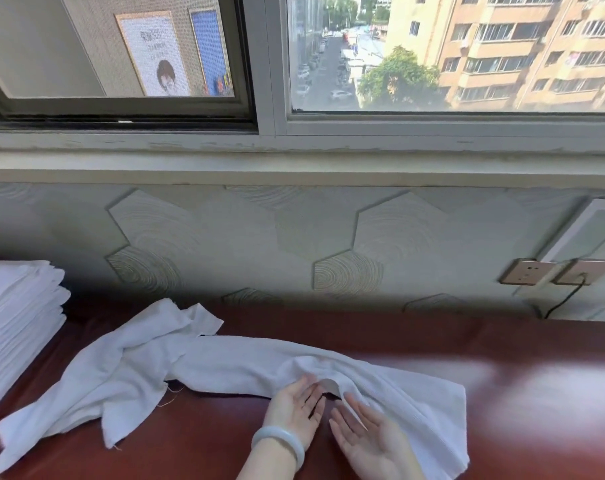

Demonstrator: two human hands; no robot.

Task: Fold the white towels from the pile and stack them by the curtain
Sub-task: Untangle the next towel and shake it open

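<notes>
1. Two hands lie palm up, side by side and close together, at the near edge of the table [522, 410]. The fingers of both are straight and hold nothing.
2. Left hand [295, 407]: its fingertips touch the near edge of the white towel [242, 365]. A pale green bracelet [278, 441] sits on its wrist.
3. Right hand [366, 434]: it rests just right of the left hand, with its outer side against the towel. A thin curled strip, perhaps a label or a hem [332, 386], rises from the towel between the two sets of fingertips.
4. Unfolded and rumpled, the towel runs in a long band across the dark red table, from its near left part to beside the right hand. Its left half bunches into loose flaps. Whether that part is the same cloth or a second one, I cannot tell.
5. At the far left edge of the scene, a tall stack of folded white towels [17, 323] stands on the table, apart from the loose towel.
6. Behind the table is a wall with hexagon-patterned paper [328, 237]. Low on its right side are two metal-coloured sockets [526, 271], and a dark cable [564, 303] hangs from the right one.
7. Above the wall are a pale window sill [294, 168] and a window [432, 64] looking onto a street, trees and apartment blocks.
</notes>
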